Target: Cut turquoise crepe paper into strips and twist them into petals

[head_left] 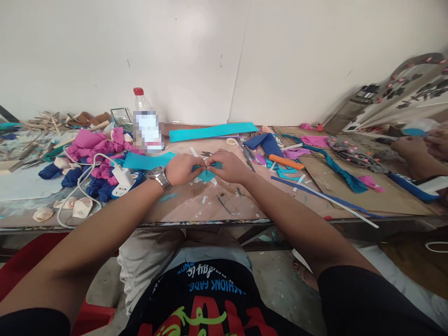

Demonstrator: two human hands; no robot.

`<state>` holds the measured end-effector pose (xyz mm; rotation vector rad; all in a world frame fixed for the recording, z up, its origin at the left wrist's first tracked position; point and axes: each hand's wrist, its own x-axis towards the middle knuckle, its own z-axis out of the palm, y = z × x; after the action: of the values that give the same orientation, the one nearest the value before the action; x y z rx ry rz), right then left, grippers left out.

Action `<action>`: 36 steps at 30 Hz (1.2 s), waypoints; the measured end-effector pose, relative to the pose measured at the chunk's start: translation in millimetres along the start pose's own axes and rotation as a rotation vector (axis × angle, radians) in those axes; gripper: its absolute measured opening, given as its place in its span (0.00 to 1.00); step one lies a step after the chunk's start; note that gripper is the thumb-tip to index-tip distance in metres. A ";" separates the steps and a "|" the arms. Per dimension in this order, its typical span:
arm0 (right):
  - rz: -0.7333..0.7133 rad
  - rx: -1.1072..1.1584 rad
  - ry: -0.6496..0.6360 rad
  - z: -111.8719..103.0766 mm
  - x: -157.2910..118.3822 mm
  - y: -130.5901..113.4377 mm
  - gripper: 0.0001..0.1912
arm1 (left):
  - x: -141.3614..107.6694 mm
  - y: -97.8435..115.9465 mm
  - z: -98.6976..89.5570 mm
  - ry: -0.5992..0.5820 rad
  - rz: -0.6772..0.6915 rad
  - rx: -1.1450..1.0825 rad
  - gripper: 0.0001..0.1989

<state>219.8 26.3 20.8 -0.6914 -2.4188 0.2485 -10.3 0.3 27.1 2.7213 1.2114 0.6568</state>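
My left hand [185, 169], with a metal watch on its wrist, and my right hand [227, 166] meet over the middle of the table. Between their pinched fingertips is a small piece of turquoise crepe paper [206, 176], its lower part hanging below the fingers. A wider turquoise strip [149, 161] lies just beyond my left hand. Behind both hands stretches another long turquoise strip [213, 132]. Scissors [206, 153] rest on the table, partly hidden behind my fingers.
Pink and navy paper flowers [96, 144] pile up at left beside a white charger [122, 177] with its cable. A red-capped bottle [139, 100] stands behind. Blue and white strips [336, 201] and an orange cutter [286, 162] lie right. Another person's hands [416, 151] are far right.
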 end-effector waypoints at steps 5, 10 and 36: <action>-0.005 -0.006 -0.054 -1.4 1.2 -2.5 0.07 | -0.1 1.2 1.8 0.010 0.013 0.025 0.14; 0.017 -0.020 -0.062 -1.1 1.5 -1.6 0.08 | 0.1 0.6 1.4 0.013 0.000 0.042 0.16; -0.018 -0.166 0.092 -7.2 -0.3 0.6 0.10 | 0.3 -4.3 4.3 0.020 -0.044 -0.156 0.11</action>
<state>224.6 26.7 26.2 -0.7376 -2.3743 0.0078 -11.2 3.8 22.3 2.5600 1.1681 0.7413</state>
